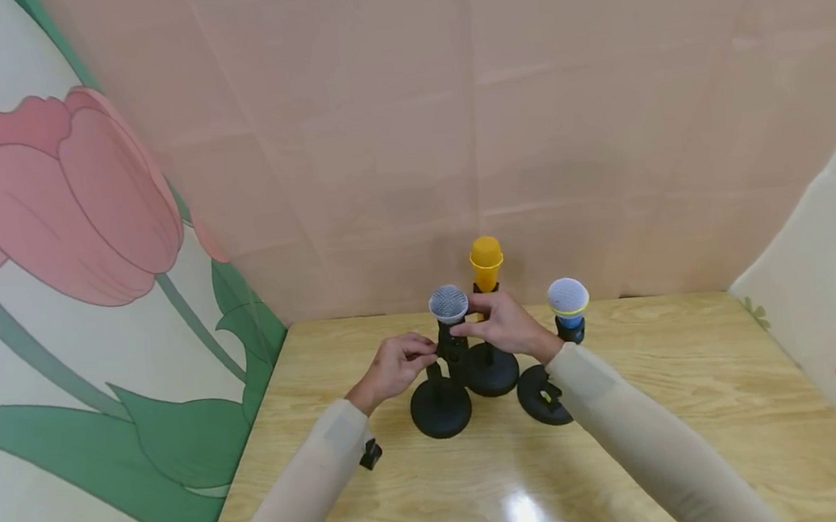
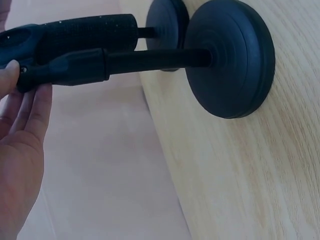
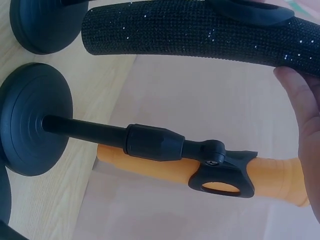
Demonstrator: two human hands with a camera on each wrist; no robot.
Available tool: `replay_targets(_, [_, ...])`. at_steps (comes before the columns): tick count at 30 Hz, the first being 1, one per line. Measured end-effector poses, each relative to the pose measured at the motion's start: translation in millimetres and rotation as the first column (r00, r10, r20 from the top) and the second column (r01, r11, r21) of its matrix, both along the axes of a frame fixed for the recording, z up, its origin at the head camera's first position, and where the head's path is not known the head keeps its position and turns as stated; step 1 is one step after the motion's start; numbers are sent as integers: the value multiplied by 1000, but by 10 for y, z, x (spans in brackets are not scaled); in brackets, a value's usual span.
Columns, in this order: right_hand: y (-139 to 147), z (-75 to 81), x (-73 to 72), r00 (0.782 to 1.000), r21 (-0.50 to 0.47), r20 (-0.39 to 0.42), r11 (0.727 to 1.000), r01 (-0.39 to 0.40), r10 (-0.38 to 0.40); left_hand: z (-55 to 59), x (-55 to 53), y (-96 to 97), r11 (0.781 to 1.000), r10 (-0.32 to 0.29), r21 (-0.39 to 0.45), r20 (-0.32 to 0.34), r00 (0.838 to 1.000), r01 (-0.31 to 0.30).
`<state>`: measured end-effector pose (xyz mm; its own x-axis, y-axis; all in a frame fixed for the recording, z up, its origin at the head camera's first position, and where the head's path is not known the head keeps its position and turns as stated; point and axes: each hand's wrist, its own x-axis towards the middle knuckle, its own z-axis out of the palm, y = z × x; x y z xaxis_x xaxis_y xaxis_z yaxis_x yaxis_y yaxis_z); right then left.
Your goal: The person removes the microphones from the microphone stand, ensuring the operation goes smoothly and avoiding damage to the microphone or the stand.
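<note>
A black glittery microphone point(image 3: 175, 30) with a silver mesh head point(image 1: 448, 301) sits in the clip of a black stand point(image 1: 441, 411), whose round base rests on the table. My left hand point(image 1: 395, 366) pinches the joint below that clip between thumb and fingers, as the left wrist view shows. From the other side my right hand point(image 1: 507, 325) holds the microphone just under its head, fingers and thumb around it. Behind it, a yellow microphone point(image 1: 486, 254) is clipped to a second stand point(image 3: 155, 142), partly covered by my right hand in the head view.
To the right, a third microphone point(image 1: 568, 295) with a pale head and yellow ring stands in its own stand point(image 1: 535, 398), partly behind my right sleeve. The wooden table point(image 1: 658, 357) ends at a pinkish cloth wall point(image 1: 353, 160). Flower-patterned panels point(image 1: 72, 204) flank both sides.
</note>
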<state>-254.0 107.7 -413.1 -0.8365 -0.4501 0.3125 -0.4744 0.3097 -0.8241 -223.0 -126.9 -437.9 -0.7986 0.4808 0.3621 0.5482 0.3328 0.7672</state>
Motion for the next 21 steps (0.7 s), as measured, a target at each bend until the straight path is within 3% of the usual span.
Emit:
replay_targets(5, [12,10,2,1000,-19,1,1000,-15,15,-231,-137,-13,1000,19,9,21,1000,-19])
replay_targets(7, [13,22,4,1000,-12,-8,1000,-14,14,-263,-162,-19,1000,22,8,29,999,-22])
replay_targets(21, [27,105,-30,997,8,-31,998,-68,69,-242,-193,-53,998,22,-66,32,999,-20])
